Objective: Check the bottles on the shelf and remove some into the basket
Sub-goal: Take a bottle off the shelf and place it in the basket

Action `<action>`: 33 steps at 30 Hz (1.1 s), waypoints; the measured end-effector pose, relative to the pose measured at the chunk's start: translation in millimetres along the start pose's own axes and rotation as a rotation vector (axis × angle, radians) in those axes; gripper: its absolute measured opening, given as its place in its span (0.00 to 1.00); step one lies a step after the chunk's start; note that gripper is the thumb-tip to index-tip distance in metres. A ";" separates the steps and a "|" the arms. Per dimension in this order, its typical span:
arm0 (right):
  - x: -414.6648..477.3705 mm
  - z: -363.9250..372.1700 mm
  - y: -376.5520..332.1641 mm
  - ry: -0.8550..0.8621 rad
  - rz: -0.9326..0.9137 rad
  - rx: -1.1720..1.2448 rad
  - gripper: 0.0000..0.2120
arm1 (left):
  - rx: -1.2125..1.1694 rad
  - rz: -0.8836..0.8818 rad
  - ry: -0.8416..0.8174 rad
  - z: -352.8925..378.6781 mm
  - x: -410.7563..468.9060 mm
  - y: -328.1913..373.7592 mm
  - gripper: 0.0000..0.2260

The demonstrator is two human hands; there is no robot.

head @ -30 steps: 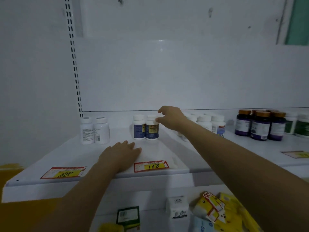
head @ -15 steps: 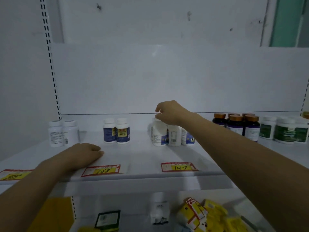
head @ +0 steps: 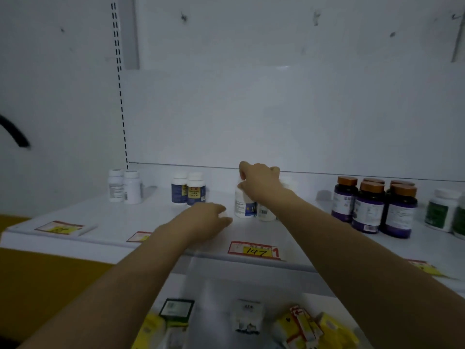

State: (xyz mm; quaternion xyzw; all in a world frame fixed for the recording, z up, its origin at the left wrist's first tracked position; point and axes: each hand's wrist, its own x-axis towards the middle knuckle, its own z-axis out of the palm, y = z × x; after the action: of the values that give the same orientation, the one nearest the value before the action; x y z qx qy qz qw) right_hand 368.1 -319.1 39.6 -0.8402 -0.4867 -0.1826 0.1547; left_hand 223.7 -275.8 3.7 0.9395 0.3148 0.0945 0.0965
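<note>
On the white shelf [head: 302,238] stands a small cluster of white bottles; the front one [head: 243,206] has a blue patch on its label. My right hand [head: 260,178] reaches over the cluster, its fingers curled down around the top of that front bottle. My left hand [head: 210,217] lies low over the shelf just left of the bottle, fingers loosely extended and blurred. Behind my right wrist stands a second white bottle [head: 265,214], partly hidden. No basket is in view.
Two blue-labelled bottles [head: 188,191] and two plain white ones [head: 124,186] stand to the left. Dark purple bottles with orange caps [head: 370,207] and green-labelled bottles [head: 442,210] stand to the right. A price tag reading 147 [head: 254,250] lies at the shelf edge. Yellow boxes [head: 309,328] lie below.
My left hand has slid right along the shelf, from the 168 tag to beside the white bottles. My right hand went from the blue-labelled pair to the white cluster and stays on top.
</note>
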 end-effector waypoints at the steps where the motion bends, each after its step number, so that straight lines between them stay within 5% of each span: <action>1: -0.8 -0.2 0.2 -0.003 0.012 0.026 0.06 | 0.027 0.001 -0.030 3.9 1.9 3.7 0.23; 6: -7.2 -8.9 1.5 -0.084 0.028 0.122 0.17 | 0.091 -0.031 -0.109 21.6 17.8 3.7 0.19; 14: -26.1 -51.9 1.1 -0.047 -0.047 0.535 0.15 | 0.062 -0.014 -0.057 19.8 15.1 1.9 0.22; 18: -29.6 -81.7 0.3 -0.038 -0.092 0.635 0.15 | -0.465 0.088 0.164 7.7 9.3 8.6 0.29; 20: -30.0 -95.3 -0.4 -0.050 -0.123 0.663 0.15 | -0.740 0.196 0.230 -5.6 9.0 16.8 0.23; 23: -30.3 -110.5 -0.9 -0.043 -0.142 0.738 0.16 | -0.901 0.275 0.283 -21.7 3.6 31.2 0.12; 27: -28.1 -111.9 -2.3 0.103 0.015 0.799 0.22 | -0.974 0.254 0.408 -25.8 3.6 46.9 0.17; 31: -31.4 -113.7 0.2 0.142 0.055 0.899 0.11 | -1.064 0.275 0.273 -27.5 0.5 53.8 0.19; 33: -35.8 -117.1 4.2 0.102 0.022 0.967 0.14 | -1.175 0.286 0.146 -31.1 -1.6 50.3 0.19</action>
State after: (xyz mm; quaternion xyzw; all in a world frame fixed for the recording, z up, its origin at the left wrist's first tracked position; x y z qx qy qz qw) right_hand 337.0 -399.6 126.6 -0.6671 -0.4986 0.0250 0.5530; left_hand 243.9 -312.4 45.6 0.7530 0.0866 0.3288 0.5634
